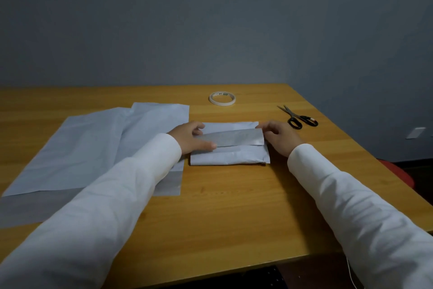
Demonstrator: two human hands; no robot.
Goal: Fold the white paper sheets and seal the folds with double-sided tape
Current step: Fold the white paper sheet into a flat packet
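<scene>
A folded white paper sheet (230,155) lies on the wooden table (234,206) in front of me, with a flap (234,137) raised across its middle. My left hand (191,137) pinches the flap's left end, thumb on its near face. My right hand (278,136) pinches the flap's right end at the upper corner. A roll of double-sided tape (222,98) lies flat beyond the paper, apart from both hands. Both arms wear white sleeves.
Several unfolded white sheets (98,148) overlap on the left half of the table. Black-handled scissors (298,117) lie at the right, behind my right hand. The table's right edge runs diagonally; something red (398,173) shows below it. A grey wall stands behind.
</scene>
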